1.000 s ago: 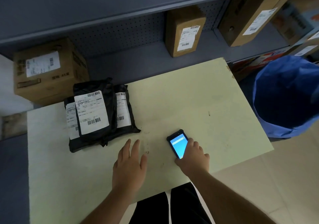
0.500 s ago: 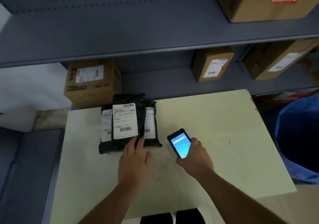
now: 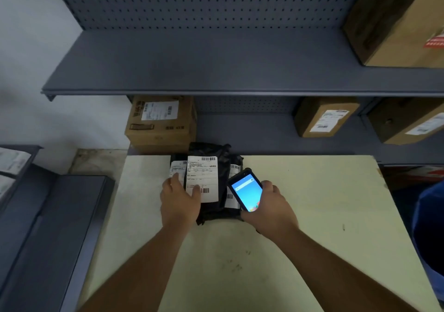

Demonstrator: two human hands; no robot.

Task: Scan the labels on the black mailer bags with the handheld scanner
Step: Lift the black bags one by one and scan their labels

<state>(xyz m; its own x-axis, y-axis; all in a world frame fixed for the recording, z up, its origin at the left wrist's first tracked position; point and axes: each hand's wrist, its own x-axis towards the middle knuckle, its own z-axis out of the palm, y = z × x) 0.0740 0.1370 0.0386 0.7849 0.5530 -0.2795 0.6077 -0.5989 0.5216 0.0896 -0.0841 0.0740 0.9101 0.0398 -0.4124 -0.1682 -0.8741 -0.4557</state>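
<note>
Both hands are further forward than a second ago: the left hand (image 3: 179, 201) is now lying flat and open on the bags (image 3: 211, 182), fingers spread over the left label and the lower corner of the top label (image 3: 202, 178), while the right hand (image 3: 269, 206) is lifting the scanner (image 3: 246, 190) off the counter (image 3: 312, 215) and holding it over the right edge of the pile. Fingers are wrapping around the scanner's body, screen glowing blue and facing up. Bags are sitting stacked at the far edge of the counter, three white barcode labels showing, the top one overlapping the other two. Behind them a cardboard box (image 3: 161, 124) is sitting on the lower shelf (image 3: 252, 131), with two more boxes further right. Something blue (image 3: 430, 239) is peeking in at the right edge.
</note>
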